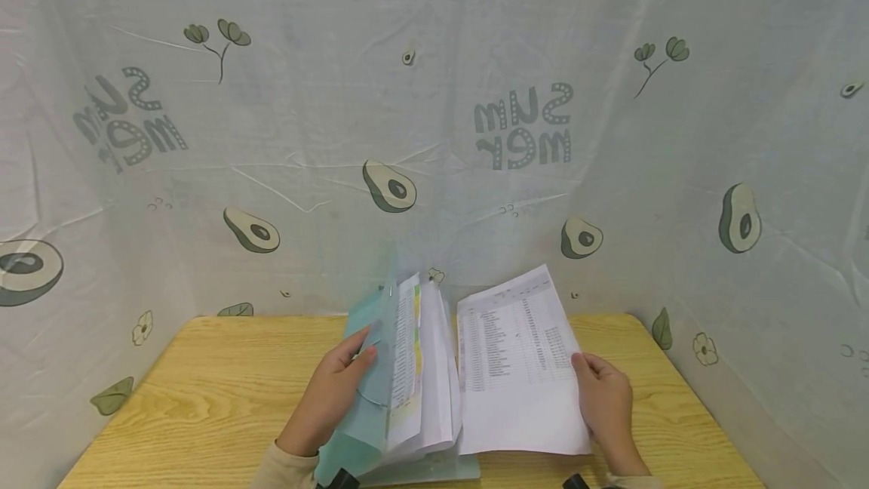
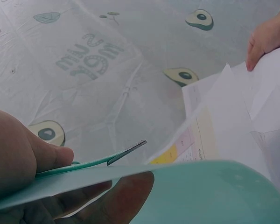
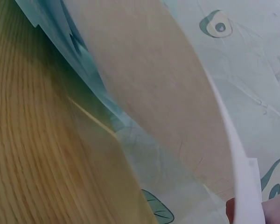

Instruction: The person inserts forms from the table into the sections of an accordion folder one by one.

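A pale teal plastic folder (image 1: 358,429) stands partly opened near the table's front edge, with a stack of papers (image 1: 434,368) inside. My left hand (image 1: 333,391) grips the folder's cover, thumb on one face and fingers on the other, as the left wrist view shows. Beside that thumb runs a teal elastic cord (image 2: 91,163) with a metal tip. My right hand (image 1: 606,402) pinches the right edge of a printed sheet (image 1: 519,413), which is held up to the right of the stack. In the right wrist view the sheet's back (image 3: 154,74) hides most of the folder.
The wooden table (image 1: 231,376) extends to both sides of the folder. Behind and around it hangs a pale curtain (image 1: 434,112) printed with avocados, leaves and mirrored lettering. Two small black objects (image 1: 575,481) show at the bottom edge of the head view.
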`<move>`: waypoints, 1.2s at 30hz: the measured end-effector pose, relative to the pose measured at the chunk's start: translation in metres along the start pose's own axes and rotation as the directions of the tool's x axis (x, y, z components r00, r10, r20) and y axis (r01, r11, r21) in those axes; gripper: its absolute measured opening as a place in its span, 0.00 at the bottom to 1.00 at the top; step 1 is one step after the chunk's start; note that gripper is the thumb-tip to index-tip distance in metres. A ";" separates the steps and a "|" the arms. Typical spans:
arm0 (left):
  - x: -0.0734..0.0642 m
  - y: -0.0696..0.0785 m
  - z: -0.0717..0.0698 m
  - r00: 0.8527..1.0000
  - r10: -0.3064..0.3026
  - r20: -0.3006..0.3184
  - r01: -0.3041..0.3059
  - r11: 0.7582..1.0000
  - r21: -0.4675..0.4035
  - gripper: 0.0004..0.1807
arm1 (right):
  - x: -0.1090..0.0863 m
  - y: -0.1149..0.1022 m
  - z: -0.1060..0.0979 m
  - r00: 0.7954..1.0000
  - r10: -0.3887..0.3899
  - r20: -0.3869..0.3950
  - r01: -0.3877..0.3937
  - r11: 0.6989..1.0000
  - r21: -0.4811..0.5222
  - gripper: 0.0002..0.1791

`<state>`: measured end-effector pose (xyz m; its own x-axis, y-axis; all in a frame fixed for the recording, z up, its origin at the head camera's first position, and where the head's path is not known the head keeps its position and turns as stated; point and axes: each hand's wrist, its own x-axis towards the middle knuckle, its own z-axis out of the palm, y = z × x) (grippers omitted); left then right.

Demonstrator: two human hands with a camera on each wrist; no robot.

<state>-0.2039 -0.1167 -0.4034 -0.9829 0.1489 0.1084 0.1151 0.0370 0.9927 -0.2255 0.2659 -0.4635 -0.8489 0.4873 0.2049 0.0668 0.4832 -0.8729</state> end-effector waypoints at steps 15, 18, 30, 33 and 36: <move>0.000 0.002 0.001 1.000 0.000 0.002 0.000 1.000 0.000 0.27 | -0.004 0.003 0.009 1.000 -0.001 0.016 0.001 1.000 0.002 0.24; 0.000 0.002 0.001 1.000 -0.003 0.000 0.003 1.000 0.001 0.27 | -0.004 0.003 0.010 1.000 -0.007 -0.001 0.007 1.000 0.004 0.23; 0.000 0.001 0.000 1.000 0.012 0.003 -0.012 1.000 -0.001 0.27 | -0.007 0.003 0.019 0.999 -0.007 -0.044 0.010 0.998 0.066 0.22; 0.000 0.001 0.000 1.000 0.012 0.007 -0.012 1.000 -0.004 0.27 | -0.010 0.002 0.022 1.000 -0.003 -0.019 0.004 0.998 0.067 0.22; 0.000 0.001 0.000 1.000 0.009 0.007 -0.009 1.000 -0.002 0.27 | -0.012 0.003 0.025 1.000 0.002 -0.008 -0.002 0.998 0.059 0.22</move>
<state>-0.2042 -0.1166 -0.4022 -0.9808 0.1561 0.1173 0.1239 0.0333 0.9917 -0.2283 0.2433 -0.4793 -0.8446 0.4940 0.2064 0.0370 0.4385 -0.8980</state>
